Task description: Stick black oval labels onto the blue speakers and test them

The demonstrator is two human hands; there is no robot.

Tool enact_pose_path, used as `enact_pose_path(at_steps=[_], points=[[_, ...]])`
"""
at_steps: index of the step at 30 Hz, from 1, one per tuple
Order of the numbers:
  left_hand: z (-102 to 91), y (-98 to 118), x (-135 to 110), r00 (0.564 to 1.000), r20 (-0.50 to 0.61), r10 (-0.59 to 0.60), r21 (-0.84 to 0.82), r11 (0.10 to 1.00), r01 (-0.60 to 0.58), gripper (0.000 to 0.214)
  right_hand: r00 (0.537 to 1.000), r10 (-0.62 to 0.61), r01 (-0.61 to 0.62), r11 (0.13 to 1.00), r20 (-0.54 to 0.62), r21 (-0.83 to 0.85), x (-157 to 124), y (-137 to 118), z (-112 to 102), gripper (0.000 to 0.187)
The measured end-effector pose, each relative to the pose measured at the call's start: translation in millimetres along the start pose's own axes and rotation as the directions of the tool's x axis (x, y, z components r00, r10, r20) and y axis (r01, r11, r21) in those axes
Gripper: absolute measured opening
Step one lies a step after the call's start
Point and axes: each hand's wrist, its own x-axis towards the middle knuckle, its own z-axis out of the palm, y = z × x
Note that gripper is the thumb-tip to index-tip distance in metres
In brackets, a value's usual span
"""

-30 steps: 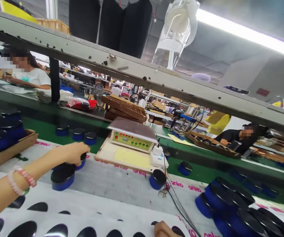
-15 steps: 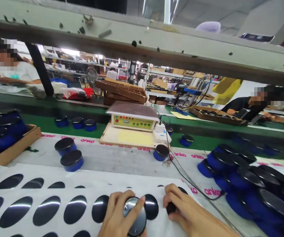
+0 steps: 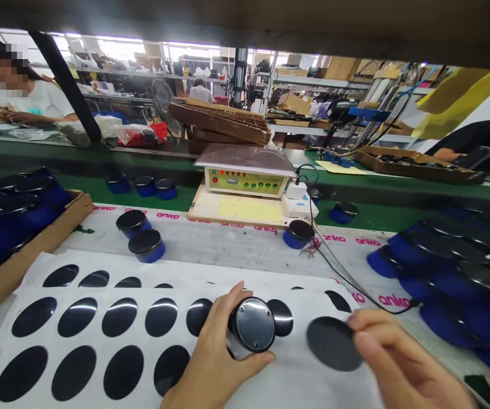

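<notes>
At the left, a cardboard tray [image 3: 36,264] is crowded with blue tins [image 3: 49,196] that have glossy black tops; the left edge cuts off both, so the count cannot be told. Just to the right, two more blue tins [image 3: 146,245] stand upright on the surface [image 3: 223,250], the nearer one partly covering the other. In front of them lies a white sheet [image 3: 296,386] with rows of black ovals, running off the near edge.

Near the middle, the left hand [image 3: 223,358] is clamped on a round black piece [image 3: 255,325] above the sheet, fingers around its left side and thumb under its lower right. The flat face with small holes is turned to the viewer, and the piece hides part of the sheet. Beyond stands a control box [image 3: 245,182], and right of it a single tin [image 3: 299,234].

Farther right, the right hand [image 3: 353,332] has thumb and forefinger pinched together on the edge of a thin black disc [image 3: 332,343]; the hand is blurred, its other fingers hard to make out. At the far right, a shallow brown box [image 3: 381,166] holds dark pieces too small to identify. Nearer, a pile of blue tins [image 3: 441,253] leaves the right edge.
</notes>
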Motion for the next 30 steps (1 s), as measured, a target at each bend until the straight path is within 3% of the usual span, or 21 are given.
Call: enact_pose_path(at_steps=[2,5,7,11,19,25,30], points=[[-1.3,2.0,0.9,1.000,0.017,-0.002,-0.035,0.999,0.003,0.092,0.983,0.103,-0.134,0.968,0.153,0.212,-8.8,-12.1,35.6,0.031],[-2.9,4.2,1.6,0.999,0.040,-0.022,-0.056,0.998,0.024,0.091,0.938,0.239,-0.322,0.871,0.252,0.372,-13.5,-20.5,74.1,0.030],[-4.3,5.1,2.0,0.997,0.066,-0.050,-0.054,0.997,0.053,0.091,0.917,0.280,-0.379,0.834,0.283,0.402,-13.6,-20.8,85.6,0.029],[-7.7,4.8,2.7,0.988,0.139,-0.070,-0.012,0.997,0.072,0.089,0.908,0.288,-0.394,0.832,0.304,0.390,-12.8,-18.3,88.8,0.028],[-8.5,3.3,4.2,0.990,0.138,-0.040,0.036,0.999,0.035,0.089,0.934,0.234,-0.308,0.912,0.271,0.272,-10.7,-18.5,89.2,0.029],[-8.6,2.7,3.3,0.991,0.137,0.005,0.026,1.000,-0.009,0.088,0.971,0.109,-0.148,0.973,0.213,0.179,-10.7,-21.1,88.7,0.026],[-6.4,4.9,2.7,0.998,0.063,0.017,-0.016,1.000,-0.017,0.083,0.984,0.018,-0.037,0.994,0.180,0.100,-12.2,-22.5,89.6,0.022]])
